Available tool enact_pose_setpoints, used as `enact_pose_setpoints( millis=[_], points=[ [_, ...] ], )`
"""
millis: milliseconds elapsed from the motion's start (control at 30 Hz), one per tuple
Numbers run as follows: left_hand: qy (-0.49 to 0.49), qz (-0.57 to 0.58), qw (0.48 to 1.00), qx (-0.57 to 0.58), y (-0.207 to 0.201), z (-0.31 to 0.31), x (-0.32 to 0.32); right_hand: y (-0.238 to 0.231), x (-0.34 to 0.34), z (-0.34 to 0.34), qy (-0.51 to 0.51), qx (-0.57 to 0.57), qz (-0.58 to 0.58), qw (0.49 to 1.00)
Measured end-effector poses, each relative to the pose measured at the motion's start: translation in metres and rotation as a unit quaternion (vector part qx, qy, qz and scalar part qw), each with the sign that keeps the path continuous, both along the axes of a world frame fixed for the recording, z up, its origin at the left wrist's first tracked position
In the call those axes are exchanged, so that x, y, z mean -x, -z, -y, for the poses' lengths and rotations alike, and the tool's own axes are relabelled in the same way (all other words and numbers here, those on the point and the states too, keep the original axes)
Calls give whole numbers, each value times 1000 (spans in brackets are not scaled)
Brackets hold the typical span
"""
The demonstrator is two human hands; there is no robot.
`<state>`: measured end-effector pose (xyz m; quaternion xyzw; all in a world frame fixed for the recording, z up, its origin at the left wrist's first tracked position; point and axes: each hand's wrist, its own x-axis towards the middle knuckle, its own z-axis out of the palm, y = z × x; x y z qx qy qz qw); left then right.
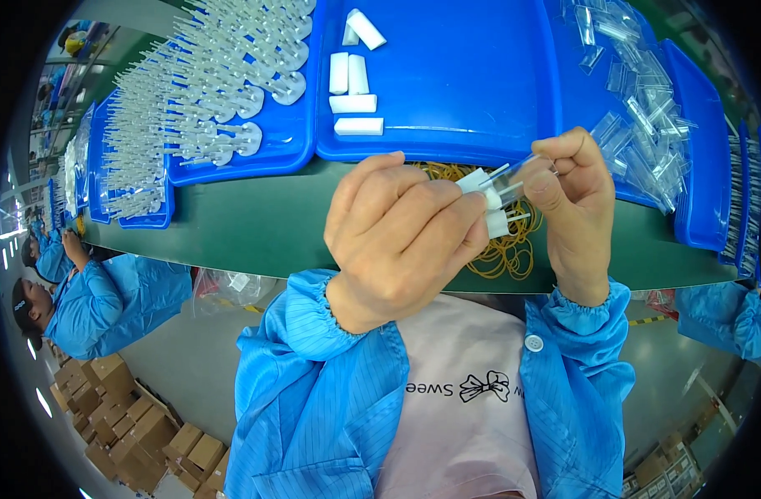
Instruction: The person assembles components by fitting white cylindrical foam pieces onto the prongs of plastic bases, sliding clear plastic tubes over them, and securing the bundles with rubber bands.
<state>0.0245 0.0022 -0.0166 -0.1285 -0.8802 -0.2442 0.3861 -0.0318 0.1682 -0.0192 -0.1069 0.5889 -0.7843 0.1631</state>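
My left hand is closed around several white cylindrical pieces, with thin white rods sticking out of their ends toward the right. My right hand is raised beside them. Its thumb and index finger pinch a clear plastic sleeve, which lies close to the rods of the upper piece; I cannot tell whether it is around a rod. The other ends of the white pieces are hidden in my left palm. Beneath both hands a pile of yellow rubber bands lies on the green tabletop.
Ahead, a blue tray holds several white cylinders along its left side. Trays at the left carry many white stemmed parts with round bases. Clear plastic sleeves fill the right tray. A co-worker in blue sits at the left; cardboard boxes stand behind.
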Motion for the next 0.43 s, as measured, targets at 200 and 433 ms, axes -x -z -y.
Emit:
enact_pose_setpoints(
  millis=[200,433],
  points=[
    [-2,-1,1000,10,-8,0,6,-2,3,0,21,-13,-42,999],
    [182,103,927,-311,-11,13,3,0,11,-11,-15,134,61,989]
  ],
)
